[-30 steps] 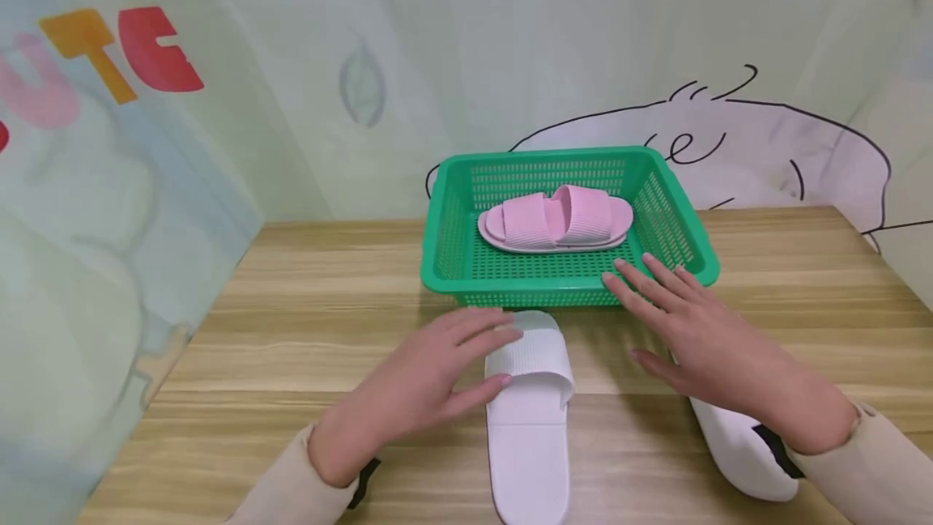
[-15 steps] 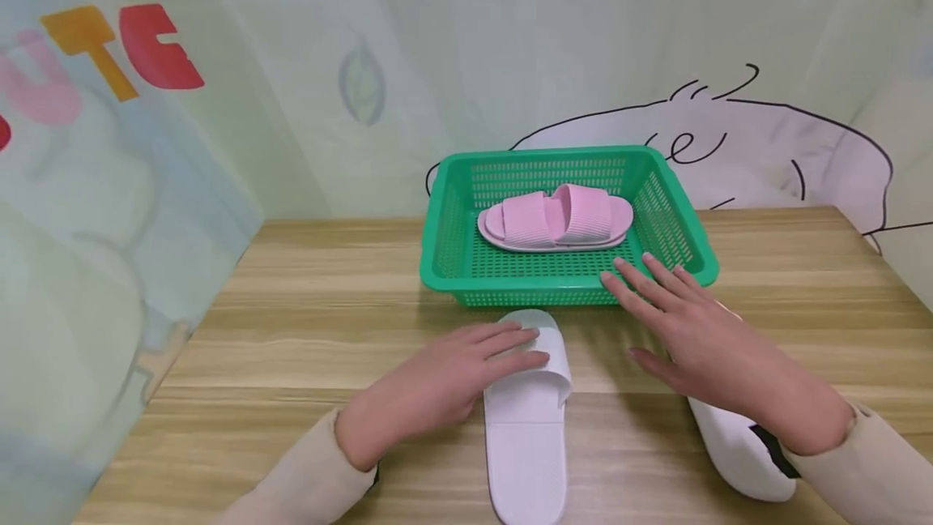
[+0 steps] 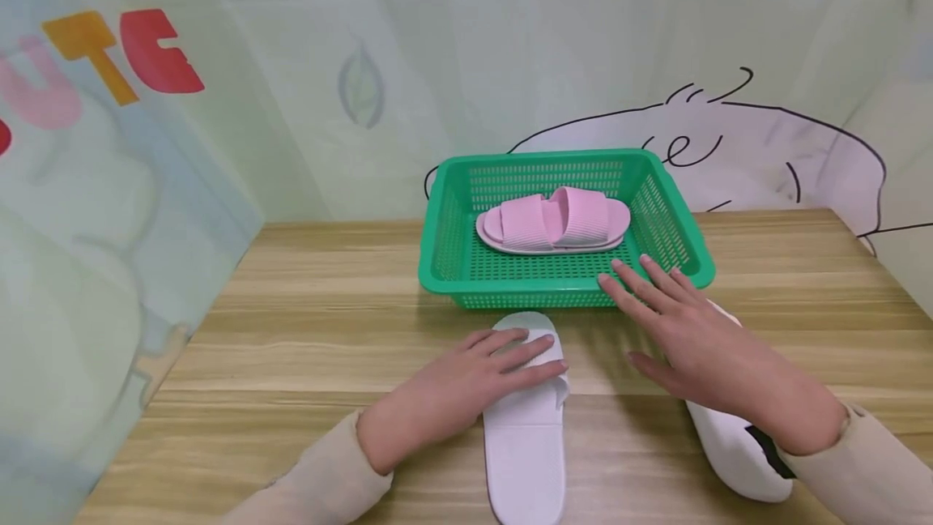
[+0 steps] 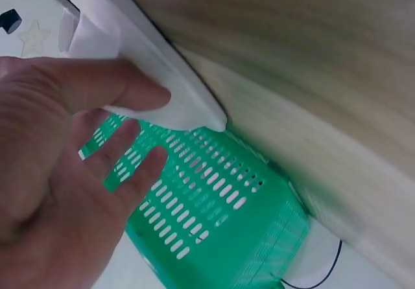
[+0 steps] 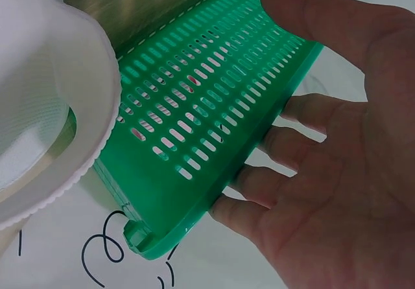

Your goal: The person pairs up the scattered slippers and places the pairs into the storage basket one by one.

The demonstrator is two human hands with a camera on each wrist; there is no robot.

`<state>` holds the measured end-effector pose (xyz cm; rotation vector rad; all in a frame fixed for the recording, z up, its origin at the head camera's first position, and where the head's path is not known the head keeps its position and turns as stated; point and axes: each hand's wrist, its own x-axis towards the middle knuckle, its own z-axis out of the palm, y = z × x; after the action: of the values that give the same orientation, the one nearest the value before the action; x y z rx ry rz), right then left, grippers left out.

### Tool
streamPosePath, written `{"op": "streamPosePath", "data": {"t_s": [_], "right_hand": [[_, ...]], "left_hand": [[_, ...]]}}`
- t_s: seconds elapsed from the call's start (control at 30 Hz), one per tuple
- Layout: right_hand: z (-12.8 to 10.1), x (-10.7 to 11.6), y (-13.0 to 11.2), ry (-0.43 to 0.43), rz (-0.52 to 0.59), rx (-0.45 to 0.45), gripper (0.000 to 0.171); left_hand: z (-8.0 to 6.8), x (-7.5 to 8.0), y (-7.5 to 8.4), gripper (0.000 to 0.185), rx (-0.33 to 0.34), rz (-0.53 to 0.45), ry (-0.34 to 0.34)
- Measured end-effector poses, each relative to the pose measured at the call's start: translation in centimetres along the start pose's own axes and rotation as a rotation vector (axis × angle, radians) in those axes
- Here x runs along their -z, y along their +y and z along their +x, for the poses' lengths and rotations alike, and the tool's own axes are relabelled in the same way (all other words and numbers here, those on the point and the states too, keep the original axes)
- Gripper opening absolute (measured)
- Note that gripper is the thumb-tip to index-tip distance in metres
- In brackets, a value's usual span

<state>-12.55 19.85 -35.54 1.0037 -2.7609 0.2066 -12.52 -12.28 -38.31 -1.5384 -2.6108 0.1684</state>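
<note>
A white slipper (image 3: 526,420) lies on the wooden table (image 3: 306,322) just in front of the green basket (image 3: 445,266), toe toward it, and the left hand (image 3: 466,383) rests on its strap with fingers straight and a little spread, probably to keep it steady. The right hand (image 3: 700,339) hovers with wide, relaxed fingers over a second white slipper (image 3: 736,448), fingertips near the basket's front rim, holding nothing. A pink slipper pair (image 3: 552,219) lies inside the basket.

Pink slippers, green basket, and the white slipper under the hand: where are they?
pink slippers (image 3: 552,222), head view, on the ribbed straps.
green basket (image 3: 539,296), head view, on the near wall.
white slipper (image 3: 525,444), head view, on the bare insole behind the strap.
</note>
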Motion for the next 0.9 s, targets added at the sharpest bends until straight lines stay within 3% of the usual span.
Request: {"op": "streamPosePath", "data": {"t_s": [0.2,0.57,0.77,0.9], "right_hand": [[0.0,-0.1,0.0,0.001,0.005,0.002,0.092],[0.0,-0.2,0.0,0.005,0.006,0.003,0.092],[0.1,-0.2,0.0,0.017,-0.006,0.015,0.093],[0.1,-0.2,0.0,0.019,-0.002,0.013,0.093]], "left_hand": [[-0.2,0.2,-0.2,0.085,0.033,-0.005,0.006],[-0.6,0.5,-0.2,0.069,0.055,-0.031,-0.007],[-1.0,0.8,-0.4,0.080,0.074,0.002,-0.007],[-1.2,1.1,-0.4,0.085,0.110,-0.038,-0.041]]}}
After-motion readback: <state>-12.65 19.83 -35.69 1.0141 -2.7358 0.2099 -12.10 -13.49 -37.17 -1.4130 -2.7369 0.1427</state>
